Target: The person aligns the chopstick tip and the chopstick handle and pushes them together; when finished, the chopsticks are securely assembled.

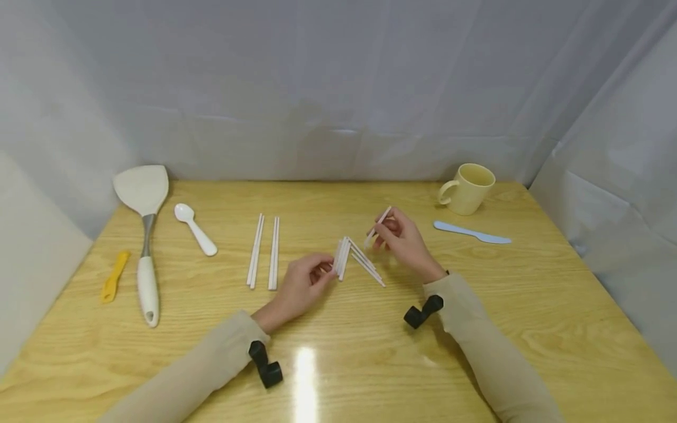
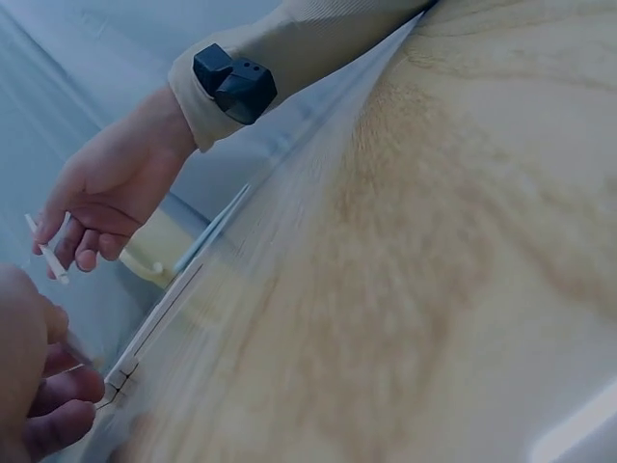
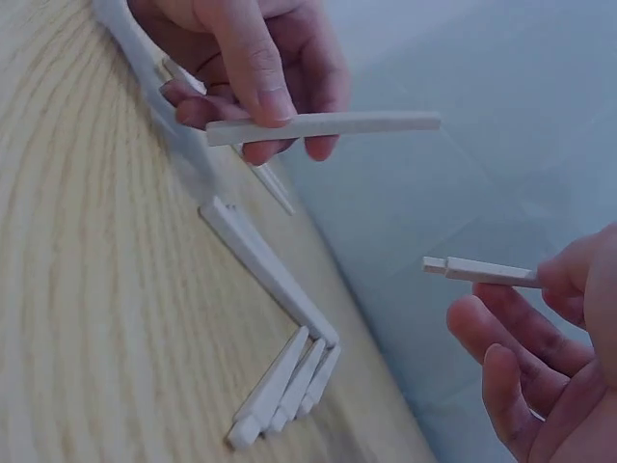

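My left hand (image 1: pixel 304 285) pinches a short white chopstick section (image 3: pixel 357 123) between thumb and fingers, held just above the table. Up and to the right, my right hand (image 1: pixel 403 241) pinches another white chopstick section (image 1: pixel 378 223); in the right wrist view a narrower stub shows at its end. The two sections are apart. Between the hands lie several loose chopstick sections (image 1: pixel 367 262), some side by side and others slanting off to the right. Left of my left hand, two pairs of longer white chopsticks (image 1: pixel 274 252) rest on the wooden table.
At the left lie a white spatula (image 1: pixel 148 294) with a metal neck, a white spoon (image 1: pixel 198 232) and a small yellow utensil (image 1: pixel 114 276). A yellow mug (image 1: pixel 468 194) stands at the back right, with a light blue knife (image 1: pixel 471 231) in front of it. Grey curtains (image 1: pixel 328 88) enclose the table.
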`<action>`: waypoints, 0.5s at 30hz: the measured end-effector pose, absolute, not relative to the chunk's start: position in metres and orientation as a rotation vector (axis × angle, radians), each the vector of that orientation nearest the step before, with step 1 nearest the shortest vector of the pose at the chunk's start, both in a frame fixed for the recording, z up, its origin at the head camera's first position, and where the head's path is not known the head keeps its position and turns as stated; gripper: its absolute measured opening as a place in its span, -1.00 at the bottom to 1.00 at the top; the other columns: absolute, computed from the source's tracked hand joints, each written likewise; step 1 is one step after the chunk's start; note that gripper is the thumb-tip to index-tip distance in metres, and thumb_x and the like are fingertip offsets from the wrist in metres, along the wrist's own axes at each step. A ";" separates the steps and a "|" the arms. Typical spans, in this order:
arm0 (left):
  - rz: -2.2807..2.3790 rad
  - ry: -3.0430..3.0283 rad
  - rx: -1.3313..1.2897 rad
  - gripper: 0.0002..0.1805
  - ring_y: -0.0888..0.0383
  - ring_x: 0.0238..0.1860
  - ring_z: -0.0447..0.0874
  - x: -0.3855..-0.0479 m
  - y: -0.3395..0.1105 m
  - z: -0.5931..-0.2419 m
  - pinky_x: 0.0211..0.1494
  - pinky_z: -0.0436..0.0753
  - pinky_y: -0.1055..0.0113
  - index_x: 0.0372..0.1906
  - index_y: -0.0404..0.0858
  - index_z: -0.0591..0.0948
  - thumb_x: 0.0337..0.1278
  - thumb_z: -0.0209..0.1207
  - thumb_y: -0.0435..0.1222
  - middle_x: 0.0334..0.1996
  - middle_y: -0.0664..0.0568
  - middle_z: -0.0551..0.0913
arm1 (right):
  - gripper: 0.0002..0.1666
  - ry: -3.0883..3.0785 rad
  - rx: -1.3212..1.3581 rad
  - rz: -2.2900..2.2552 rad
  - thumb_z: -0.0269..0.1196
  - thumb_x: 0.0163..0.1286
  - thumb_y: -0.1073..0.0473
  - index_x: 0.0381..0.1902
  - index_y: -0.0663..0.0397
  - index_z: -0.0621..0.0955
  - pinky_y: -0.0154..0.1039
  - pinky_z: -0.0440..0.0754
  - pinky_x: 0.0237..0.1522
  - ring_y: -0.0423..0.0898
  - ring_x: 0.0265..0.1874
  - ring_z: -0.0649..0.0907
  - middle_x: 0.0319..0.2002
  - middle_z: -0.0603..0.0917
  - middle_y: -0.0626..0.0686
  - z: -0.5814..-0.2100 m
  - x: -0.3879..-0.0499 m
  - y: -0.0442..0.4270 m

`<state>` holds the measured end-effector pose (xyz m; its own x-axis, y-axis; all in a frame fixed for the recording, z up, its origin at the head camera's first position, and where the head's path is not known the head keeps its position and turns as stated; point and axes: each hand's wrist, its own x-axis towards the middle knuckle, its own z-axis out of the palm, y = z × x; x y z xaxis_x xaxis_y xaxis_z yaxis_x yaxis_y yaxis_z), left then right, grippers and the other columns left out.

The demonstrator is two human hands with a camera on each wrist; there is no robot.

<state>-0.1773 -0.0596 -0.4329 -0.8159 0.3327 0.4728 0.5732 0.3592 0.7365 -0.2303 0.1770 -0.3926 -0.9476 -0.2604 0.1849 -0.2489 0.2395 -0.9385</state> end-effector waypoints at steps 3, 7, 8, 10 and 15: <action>-1.475 -2.407 -0.801 -0.83 0.24 -0.51 0.57 -0.176 -0.058 -0.433 -0.47 0.55 0.45 -0.19 -0.42 0.65 0.10 0.28 -0.45 -0.45 -0.08 0.70 | -0.77 2.451 -0.530 -1.874 0.03 0.50 0.23 -0.07 0.36 0.40 -0.24 0.52 -0.45 -0.14 -0.50 0.65 -0.22 0.69 0.28 -0.389 -0.230 0.175; -1.519 -2.435 -0.809 -0.85 0.28 -0.51 0.55 -0.174 -0.057 -0.435 -0.46 0.55 0.47 -0.20 -0.41 0.65 0.11 0.28 -0.43 -0.47 -0.06 0.70 | -0.77 2.445 -0.561 -1.874 0.04 0.50 0.25 -0.08 0.37 0.41 -0.26 0.54 -0.45 -0.19 -0.52 0.65 -0.26 0.69 0.26 -0.384 -0.231 0.171; -1.528 -2.437 -0.812 -0.85 0.28 -0.51 0.55 -0.173 -0.056 -0.435 -0.46 0.55 0.47 -0.21 -0.41 0.65 0.10 0.28 -0.43 -0.47 -0.06 0.69 | -0.78 2.447 -0.567 -1.870 0.05 0.49 0.25 -0.09 0.37 0.42 -0.24 0.55 -0.45 -0.19 -0.53 0.65 -0.28 0.70 0.25 -0.382 -0.232 0.170; -1.536 -2.432 -0.830 -0.86 0.28 -0.50 0.55 -0.172 -0.056 -0.436 -0.45 0.55 0.47 -0.23 -0.41 0.65 0.09 0.28 -0.44 -0.47 -0.06 0.69 | -0.81 2.454 -0.583 -1.866 0.06 0.48 0.27 -0.10 0.36 0.44 -0.22 0.56 -0.46 -0.19 -0.56 0.64 -0.31 0.69 0.24 -0.378 -0.233 0.168; -1.547 -2.420 -0.870 -0.87 0.27 -0.50 0.57 -0.171 -0.055 -0.436 -0.44 0.56 0.46 -0.24 -0.40 0.64 0.08 0.29 -0.44 -0.46 -0.07 0.70 | -0.80 2.476 -0.636 -1.861 0.09 0.45 0.33 -0.08 0.39 0.50 -0.21 0.58 -0.47 -0.21 -0.61 0.62 -0.35 0.69 0.29 -0.367 -0.235 0.164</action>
